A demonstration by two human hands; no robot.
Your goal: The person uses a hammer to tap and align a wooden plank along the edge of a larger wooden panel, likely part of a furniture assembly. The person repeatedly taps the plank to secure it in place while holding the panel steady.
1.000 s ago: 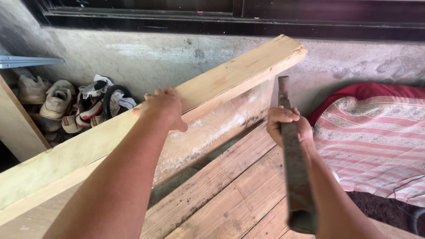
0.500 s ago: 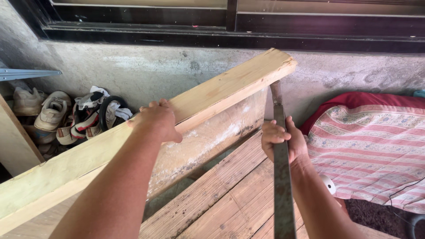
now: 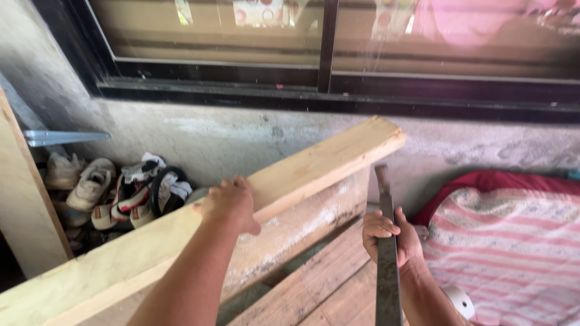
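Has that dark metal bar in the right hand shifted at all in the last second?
Cannot tell: the camera itself tilted up. The dark bar sits as before beside the plank's end, gripped by the right hand.
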